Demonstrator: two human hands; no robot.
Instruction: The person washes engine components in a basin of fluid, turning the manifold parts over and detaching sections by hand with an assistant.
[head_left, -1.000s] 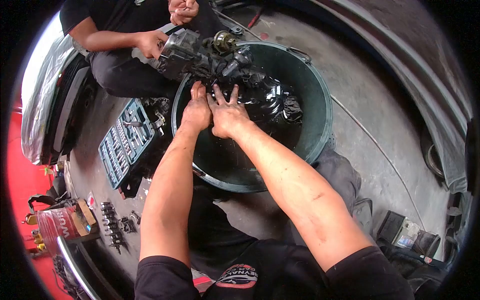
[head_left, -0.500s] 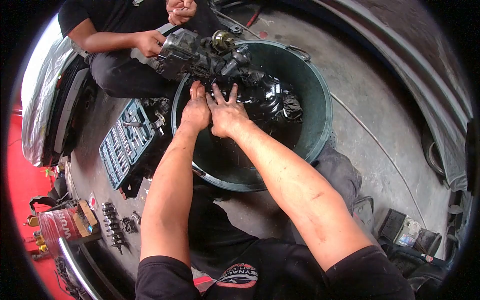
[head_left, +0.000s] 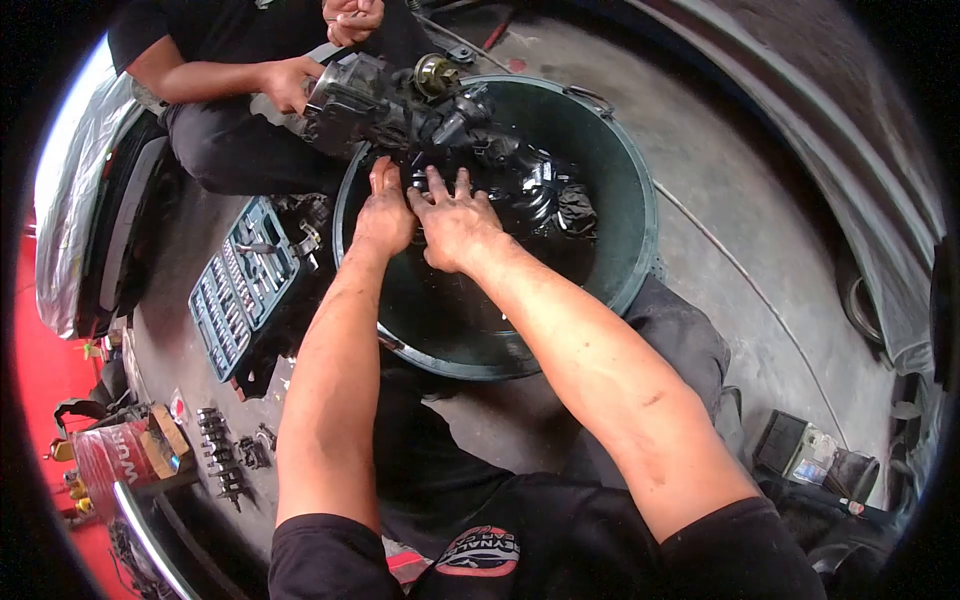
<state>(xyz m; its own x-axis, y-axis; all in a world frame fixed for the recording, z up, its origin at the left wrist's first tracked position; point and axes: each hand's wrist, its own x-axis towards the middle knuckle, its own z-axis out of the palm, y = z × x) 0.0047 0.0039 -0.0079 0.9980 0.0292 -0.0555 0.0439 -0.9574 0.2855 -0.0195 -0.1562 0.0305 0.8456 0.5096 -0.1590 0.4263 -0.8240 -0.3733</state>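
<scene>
Left hand (head_left: 385, 215), fingers extended close together, and right hand (head_left: 455, 225), fingers spread, meet the long black-and-metal engine assembly (head_left: 495, 150), contact unclear; it slants rightward into the round dark-green tub (head_left: 640, 240).

Pretty decent light on this one — the arms and the right side of the floor (head_left: 740, 210) come out bright, but the inside of the tub (head_left: 480, 345) goes really dark, with hard white glints on the wet black part (head_left: 540, 185). The plastic sheet (head_left: 75, 190) at far left is nearly blown out. Big fisheye bend too — curved edges, black corners. Small stuff near the rim looks soft; can't tell where the light sits.
</scene>
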